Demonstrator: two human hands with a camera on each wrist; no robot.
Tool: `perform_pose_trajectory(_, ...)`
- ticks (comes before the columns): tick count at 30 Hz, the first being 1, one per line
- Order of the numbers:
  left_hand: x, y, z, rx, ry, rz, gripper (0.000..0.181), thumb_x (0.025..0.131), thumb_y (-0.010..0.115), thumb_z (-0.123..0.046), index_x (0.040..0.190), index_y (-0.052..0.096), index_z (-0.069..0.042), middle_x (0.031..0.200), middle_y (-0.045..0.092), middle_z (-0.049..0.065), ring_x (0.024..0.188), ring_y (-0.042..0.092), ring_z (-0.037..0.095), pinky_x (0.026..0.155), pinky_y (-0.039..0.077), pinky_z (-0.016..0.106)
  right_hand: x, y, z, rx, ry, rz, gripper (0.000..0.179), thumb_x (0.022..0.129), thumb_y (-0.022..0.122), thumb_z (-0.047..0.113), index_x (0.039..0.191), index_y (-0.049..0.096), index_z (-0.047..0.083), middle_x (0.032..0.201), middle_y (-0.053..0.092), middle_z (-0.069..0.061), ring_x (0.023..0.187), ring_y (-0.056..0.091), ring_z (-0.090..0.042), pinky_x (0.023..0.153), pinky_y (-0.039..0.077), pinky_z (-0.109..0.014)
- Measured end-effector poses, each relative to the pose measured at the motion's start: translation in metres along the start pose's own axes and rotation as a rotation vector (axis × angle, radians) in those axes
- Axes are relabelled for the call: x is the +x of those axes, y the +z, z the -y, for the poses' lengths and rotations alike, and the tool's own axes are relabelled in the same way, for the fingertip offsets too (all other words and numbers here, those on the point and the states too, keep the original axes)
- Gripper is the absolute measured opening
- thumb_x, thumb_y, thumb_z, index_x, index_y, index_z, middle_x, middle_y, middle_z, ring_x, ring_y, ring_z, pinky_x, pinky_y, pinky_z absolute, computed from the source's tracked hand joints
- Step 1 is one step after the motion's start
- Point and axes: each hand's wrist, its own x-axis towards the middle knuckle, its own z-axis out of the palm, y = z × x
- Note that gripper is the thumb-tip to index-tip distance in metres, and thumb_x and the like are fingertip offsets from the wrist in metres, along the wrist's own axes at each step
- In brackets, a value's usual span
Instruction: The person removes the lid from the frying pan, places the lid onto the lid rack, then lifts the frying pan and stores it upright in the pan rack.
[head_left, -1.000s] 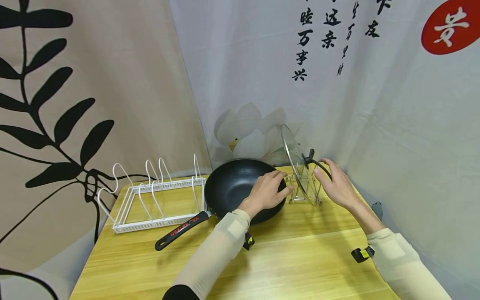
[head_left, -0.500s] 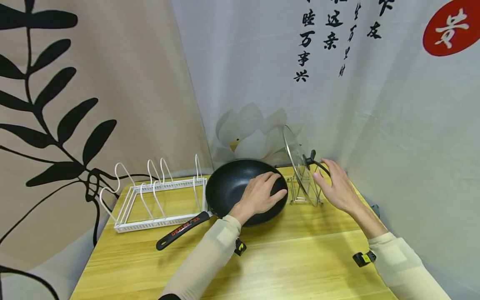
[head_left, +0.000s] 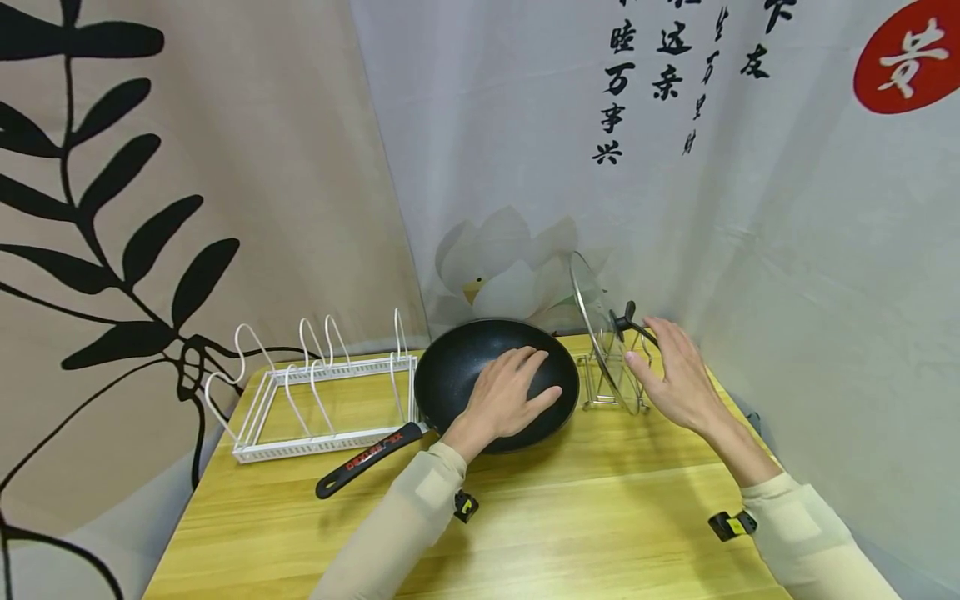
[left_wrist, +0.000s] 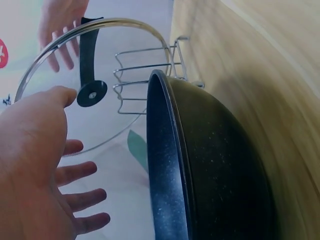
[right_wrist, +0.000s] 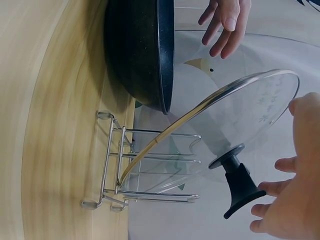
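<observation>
The left hand [head_left: 504, 393], fingers apart, is over the pan [head_left: 452, 377] mid-frame. The right hand [head_left: 681, 380], fingers loose, is by the lid [head_left: 602, 333] that leans in the rack [right_wrist: 120, 160], right of middle.

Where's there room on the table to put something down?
Mostly on the yellow wooden tabletop in front of the round black pan, between the cream fabric sleeves; also front left, before the pan's black handle. Back right is crowded: pan, clear round glass lid, silver wire stand and right hand.
</observation>
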Motion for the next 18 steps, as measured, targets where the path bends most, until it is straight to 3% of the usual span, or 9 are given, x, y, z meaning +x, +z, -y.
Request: perform_pose_trajectory(18, -0.022, -0.009, 0.009, 0.034, 0.012, -0.065, 0.075, 0.114, 0.052, -0.067, 0.174, 0.043, -0.023, 0.178, 0.046, 0.012, 0.164, 0.047, 0.045, 0.131, 0.043, 0.067, -0.001, 0.003, 0.020, -0.010, -0.094, -0.018, 0.076, 0.113, 0.062, 0.039, 0.174, 0.035, 0.003, 0.179, 0.036, -0.030, 0.168, 0.026, -0.058, 0.135, 0.017, -0.081)
